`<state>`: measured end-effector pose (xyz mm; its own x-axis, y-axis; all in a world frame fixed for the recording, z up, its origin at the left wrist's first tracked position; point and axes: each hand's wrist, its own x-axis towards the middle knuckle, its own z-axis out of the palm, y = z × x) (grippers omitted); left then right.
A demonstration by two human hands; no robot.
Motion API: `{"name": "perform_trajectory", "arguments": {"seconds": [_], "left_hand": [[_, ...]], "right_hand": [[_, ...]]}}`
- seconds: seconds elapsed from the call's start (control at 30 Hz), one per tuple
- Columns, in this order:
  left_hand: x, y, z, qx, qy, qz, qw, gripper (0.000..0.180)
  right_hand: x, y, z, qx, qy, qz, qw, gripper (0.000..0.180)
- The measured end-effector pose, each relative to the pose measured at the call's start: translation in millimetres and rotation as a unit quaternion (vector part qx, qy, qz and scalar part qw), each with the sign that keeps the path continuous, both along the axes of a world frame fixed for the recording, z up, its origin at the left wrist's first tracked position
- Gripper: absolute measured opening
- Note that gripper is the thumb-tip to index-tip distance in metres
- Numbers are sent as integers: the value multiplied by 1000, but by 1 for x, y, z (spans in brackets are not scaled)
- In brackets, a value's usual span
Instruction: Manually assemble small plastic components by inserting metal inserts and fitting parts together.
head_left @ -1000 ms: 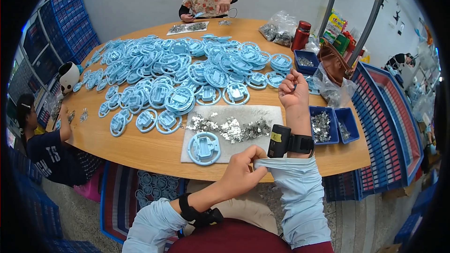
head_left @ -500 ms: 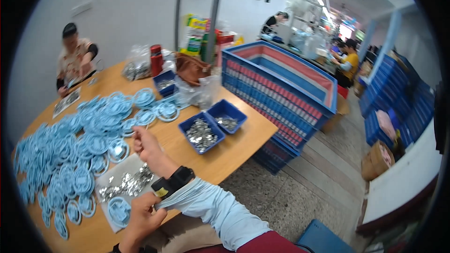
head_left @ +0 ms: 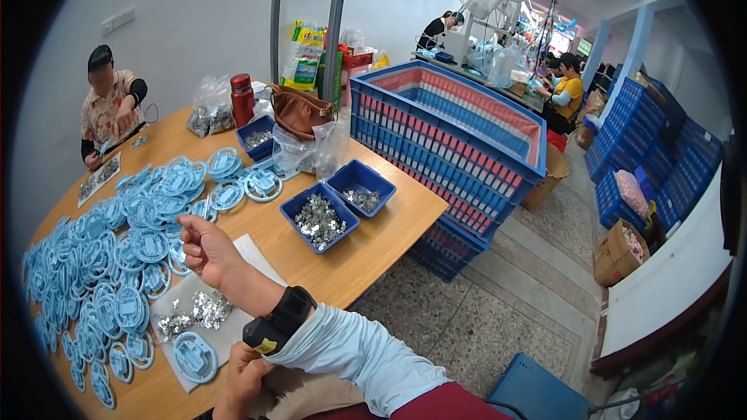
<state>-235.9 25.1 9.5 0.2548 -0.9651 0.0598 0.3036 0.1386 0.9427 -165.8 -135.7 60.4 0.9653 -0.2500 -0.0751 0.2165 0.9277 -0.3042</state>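
My right forearm wears a pale blue oversleeve (head_left: pixel 354 350) and a black wrist device (head_left: pixel 286 317). At its cuff, just below the device, my left hand (head_left: pixel 243 377) is closed, its fingertips partly hidden, and seems to pinch the cloth edge. My right hand (head_left: pixel 208 255) hovers loosely curled beside the heap, with nothing visible in it. Beneath my right arm, a white sheet (head_left: pixel 253 253) carries small shiny metal pieces (head_left: pixel 208 309) and one light blue oval plastic part (head_left: pixel 194 358). A large heap of similar blue parts (head_left: pixel 93 264) covers the table's left side.
Two blue bins (head_left: pixel 319 222) with metal pieces stand near the table's right edge. Behind them are a plastic bag (head_left: pixel 331 148), a brown bag (head_left: pixel 299 113) and a red flask (head_left: pixel 242 99). Stacked blue crates (head_left: pixel 443 155) flank the table. Another person (head_left: pixel 113 105) sits across.
The view has shifted, and the picture is sharper. My right hand has moved left toward the blue heap. My left hand stays at the right cuff, now slightly lower and more under it.
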Motion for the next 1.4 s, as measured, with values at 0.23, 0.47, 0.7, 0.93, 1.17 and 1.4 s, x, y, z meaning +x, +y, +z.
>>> {"name": "perform_trajectory", "arguments": {"seconds": [0.23,0.47,0.7,0.93,1.17,1.4], "left_hand": [[3,3,15,-71,-404,-11,912,28],[-21,-2,8,-7,54,73,996,56],[-21,-9,-10,20,-36,191,981,68],[2,3,-46,-12,-60,156,986,81],[-20,-26,7,-92,231,130,960,64],[-18,-28,-3,-86,251,127,956,49]], "right_hand": [[-17,18,18,-7,-34,24,999,15],[-2,14,11,-16,-27,-10,999,13],[14,7,-9,-18,50,-76,996,11],[15,4,-12,-6,65,-108,992,11],[28,3,-29,-24,102,-146,984,13],[33,9,-16,-58,59,-153,985,13]]}}
